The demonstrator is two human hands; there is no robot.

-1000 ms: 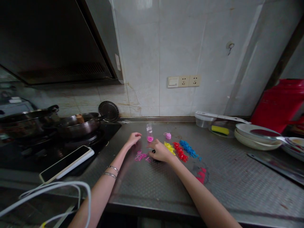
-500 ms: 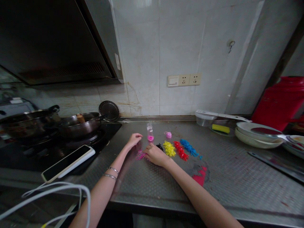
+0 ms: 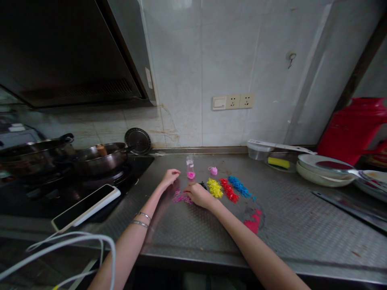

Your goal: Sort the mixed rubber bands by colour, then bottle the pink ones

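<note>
My left hand (image 3: 170,177) rests on the steel counter (image 3: 211,229) with fingers curled, just left of a small clear bottle (image 3: 190,168) with pink bits at its bottom. My right hand (image 3: 198,194) lies fingers-down at the edge of a loose pile of magenta rubber bands (image 3: 179,197), fingertips pinched at them. Right of that hand lie a few black bands (image 3: 203,185), then a yellow pile (image 3: 215,188), a red pile (image 3: 229,190) and a blue pile (image 3: 240,187). A small pink cap (image 3: 213,170) sits behind them.
A stove (image 3: 60,189) with two pans and a phone (image 3: 86,206) stands to the left, white cables near the front edge. Plates (image 3: 320,171), a sponge (image 3: 278,162), a clear tub and a red jug (image 3: 352,131) are at the right. A red-grey patch (image 3: 253,219) marks the counter.
My right hand slid left from the black and yellow bands onto the magenta pile, uncovering the black bands. My left hand stayed by the bottle.
</note>
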